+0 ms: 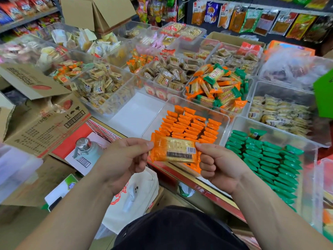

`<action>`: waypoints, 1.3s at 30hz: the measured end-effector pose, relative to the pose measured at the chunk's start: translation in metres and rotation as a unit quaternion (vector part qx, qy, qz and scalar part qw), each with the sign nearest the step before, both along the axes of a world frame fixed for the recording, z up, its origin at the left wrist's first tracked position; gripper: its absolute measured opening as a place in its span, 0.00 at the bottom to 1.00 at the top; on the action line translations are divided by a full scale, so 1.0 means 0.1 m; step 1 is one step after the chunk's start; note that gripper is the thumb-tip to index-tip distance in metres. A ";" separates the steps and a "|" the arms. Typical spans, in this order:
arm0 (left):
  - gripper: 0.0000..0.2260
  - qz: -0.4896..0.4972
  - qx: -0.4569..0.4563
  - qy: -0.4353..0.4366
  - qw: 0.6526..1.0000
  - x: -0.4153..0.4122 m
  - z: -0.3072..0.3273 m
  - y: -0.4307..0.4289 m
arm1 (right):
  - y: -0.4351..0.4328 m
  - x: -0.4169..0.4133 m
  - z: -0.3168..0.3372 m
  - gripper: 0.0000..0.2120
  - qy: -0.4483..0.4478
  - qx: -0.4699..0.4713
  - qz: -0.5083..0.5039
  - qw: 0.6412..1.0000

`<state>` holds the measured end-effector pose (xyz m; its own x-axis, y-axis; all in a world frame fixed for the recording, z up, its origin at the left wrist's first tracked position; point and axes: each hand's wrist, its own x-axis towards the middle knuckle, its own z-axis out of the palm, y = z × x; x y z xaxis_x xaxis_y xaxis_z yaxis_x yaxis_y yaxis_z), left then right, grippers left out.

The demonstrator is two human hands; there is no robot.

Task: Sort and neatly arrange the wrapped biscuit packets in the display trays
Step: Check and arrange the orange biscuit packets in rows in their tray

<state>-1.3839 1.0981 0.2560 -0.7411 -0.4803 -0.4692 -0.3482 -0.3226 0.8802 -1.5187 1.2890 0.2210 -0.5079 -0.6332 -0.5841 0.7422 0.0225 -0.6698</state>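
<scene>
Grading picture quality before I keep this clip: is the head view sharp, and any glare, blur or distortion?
Head view: the orange packet pinched between left hand and right hand is sharp, barcode visible, with sheen on its wrapper; the clear tray at upper right is smeared; the shelf at top left leans from wide-angle distortion; lighting is even.

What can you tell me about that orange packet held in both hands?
The orange packet is a flat, oblong biscuit wrapper of glossy film, orange at its ends, with pale crackers showing through the middle. A dark label strip and a small barcode sit toward its right. It is held level, face up: the left hand pinches its left end, the right hand its right end, over the near edge of the clear tray.
</scene>
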 end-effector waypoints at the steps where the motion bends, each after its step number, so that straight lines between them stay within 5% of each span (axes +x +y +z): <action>1: 0.05 0.004 -0.022 -0.003 1.000 -0.02 -0.03 -0.01 | -0.02 -0.02 0.00 0.07 0.018 0.011 0.001 1.000; 9: 0.08 0.022 -0.080 0.013 0.996 -0.29 -0.17 -0.10 | -0.17 -0.25 0.00 0.15 0.087 0.037 -0.036 0.995; 14: 0.08 0.033 -0.143 0.034 0.989 -0.67 -0.50 -0.25 | -0.40 -0.54 -0.22 0.02 0.141 0.065 -0.074 0.985; 19: 0.13 0.048 -0.154 0.014 0.987 -1.10 -0.92 -0.50 | -0.69 -1.02 -0.47 0.12 0.256 0.104 -0.087 0.957; 24: 0.22 -0.019 -0.368 -0.131 0.920 -1.29 -1.53 -0.83 | -1.05 -1.69 -0.70 0.10 0.476 0.218 -0.050 0.851; 28: 0.26 -0.067 -0.387 -0.149 0.907 -1.23 -1.81 -0.92 | -1.34 -2.06 -0.91 0.13 0.587 0.274 -0.005 0.761; 39: 0.31 -0.166 -0.469 -0.146 0.855 -1.06 -2.24 -0.97 | -1.90 -2.30 -1.61 0.12 0.626 0.363 0.154 0.673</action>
